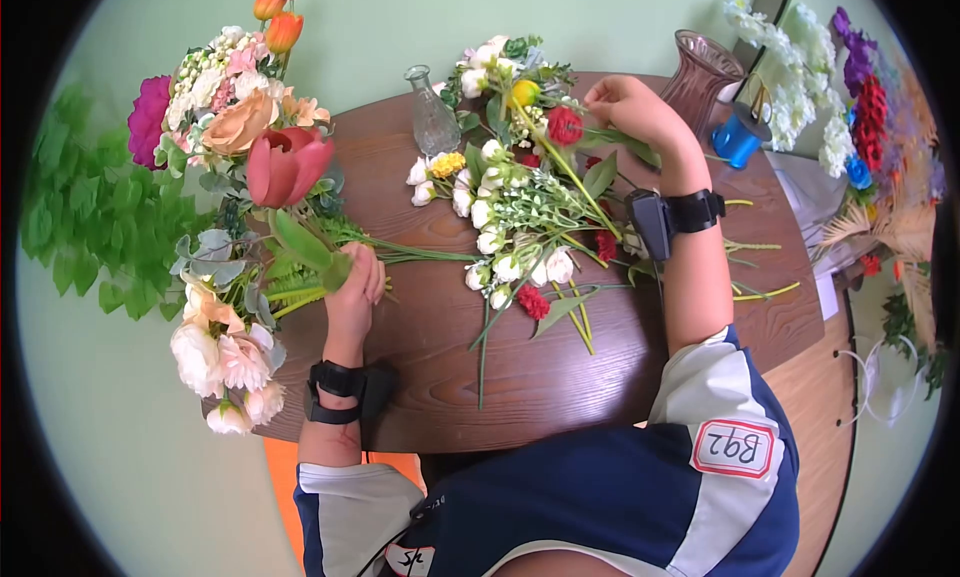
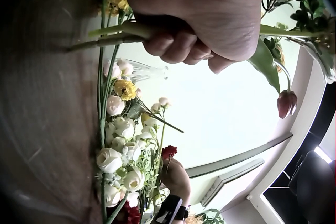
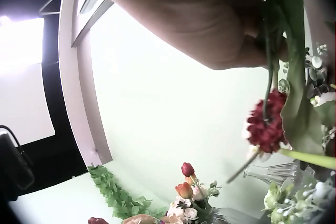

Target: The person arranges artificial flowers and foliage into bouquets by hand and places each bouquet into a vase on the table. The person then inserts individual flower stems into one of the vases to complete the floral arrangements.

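My left hand [image 1: 357, 282] grips green stems at the base of a bouquet, with a large pinkish-red tulip [image 1: 288, 167] above it. Stem ends [image 2: 113, 37] stick out past its curled fingers in the left wrist view. Toward the back right of the table, my right hand [image 1: 635, 107] has its fingers curled, pinching the stem of a red flower [image 3: 266, 124]. That red bloom [image 1: 565, 125] hangs close beside the fingertips, and a broad green leaf [image 3: 296, 87] partly hides them.
White roses [image 1: 490, 212] and loose stems cover the middle of the wooden table [image 1: 430, 327]. Behind them stand a clear glass vase [image 1: 434, 117], a pinkish ribbed vase [image 1: 695, 77] and a blue spool [image 1: 738, 142]. Green foliage [image 1: 110, 197] hangs on the left.
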Motion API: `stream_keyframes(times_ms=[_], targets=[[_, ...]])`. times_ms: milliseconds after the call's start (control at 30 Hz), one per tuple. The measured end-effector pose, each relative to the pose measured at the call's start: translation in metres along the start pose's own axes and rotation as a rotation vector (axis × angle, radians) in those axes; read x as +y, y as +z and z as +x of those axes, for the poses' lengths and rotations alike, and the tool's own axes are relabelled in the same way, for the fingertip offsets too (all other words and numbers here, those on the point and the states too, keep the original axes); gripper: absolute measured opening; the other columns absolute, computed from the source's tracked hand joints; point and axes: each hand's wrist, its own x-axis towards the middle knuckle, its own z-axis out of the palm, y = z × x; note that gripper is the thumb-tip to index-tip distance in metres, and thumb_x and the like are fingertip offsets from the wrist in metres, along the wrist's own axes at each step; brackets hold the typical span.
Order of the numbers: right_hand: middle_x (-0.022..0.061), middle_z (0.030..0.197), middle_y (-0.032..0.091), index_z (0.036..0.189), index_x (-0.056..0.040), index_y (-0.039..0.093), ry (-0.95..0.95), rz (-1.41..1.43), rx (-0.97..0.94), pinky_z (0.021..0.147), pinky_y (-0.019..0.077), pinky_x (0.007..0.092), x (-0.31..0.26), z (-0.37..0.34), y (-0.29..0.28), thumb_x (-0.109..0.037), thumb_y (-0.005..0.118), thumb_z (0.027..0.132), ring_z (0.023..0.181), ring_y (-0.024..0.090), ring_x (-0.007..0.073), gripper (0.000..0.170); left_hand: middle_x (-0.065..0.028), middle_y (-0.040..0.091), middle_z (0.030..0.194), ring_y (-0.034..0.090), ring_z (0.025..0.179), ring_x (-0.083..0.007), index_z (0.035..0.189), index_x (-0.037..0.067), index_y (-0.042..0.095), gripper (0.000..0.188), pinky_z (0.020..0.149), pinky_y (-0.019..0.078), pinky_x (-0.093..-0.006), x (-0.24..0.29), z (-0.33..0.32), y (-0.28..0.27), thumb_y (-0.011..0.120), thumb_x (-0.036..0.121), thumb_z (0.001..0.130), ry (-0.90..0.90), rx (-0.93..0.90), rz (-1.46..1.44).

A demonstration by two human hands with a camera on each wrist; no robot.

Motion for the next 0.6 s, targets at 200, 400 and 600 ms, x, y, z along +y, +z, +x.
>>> stream_keyframes(times_ms=[200,400,600], targets=[[0.0036,0.082,0.06,0.089,0.001,0.061,-0.053,0.08,-0.093,0.068,0.0425,0.0237,-0.014,-0.009,-0.002,-0.01,0.062,0.078,0.072,0.053,0.0107,0.015,0.0032,0.032,0.049,0.029,0.041,-0.0054,0.068,0.008,0.04,0.027,0.038,0.0217,-0.0198,-0.001,-0.001,-0.001,0.046,0.014,0.093,0.005,0.017,0.012],[0.0018,0.087,0.062,0.09,-0.0015,0.063,-0.119,0.629,0.067,0.07,0.0413,0.0212,-0.037,-0.018,-0.004,-0.014,0.061,0.083,0.078,0.054,0.008,0.014,0.0039,0.031,0.049,0.029,0.041,-0.0049,0.067,0.009,0.038,0.028,0.039,0.0216,-0.0199,-0.002,-0.001,-0.003,0.048,0.014,0.092,-0.009,0.04,0.016],[0.0072,0.091,0.066,0.098,0.0009,0.064,-0.354,0.261,0.509,0.079,0.0423,0.0233,-0.066,-0.036,-0.001,-0.016,0.05,0.092,0.086,0.058,0.0107,0.022,0.0035,0.03,0.049,0.028,0.04,-0.0052,0.065,0.01,0.036,0.03,0.038,0.0219,-0.0197,-0.001,0.0,-0.004,0.045,0.015,0.093,-0.004,0.025,0.048]])
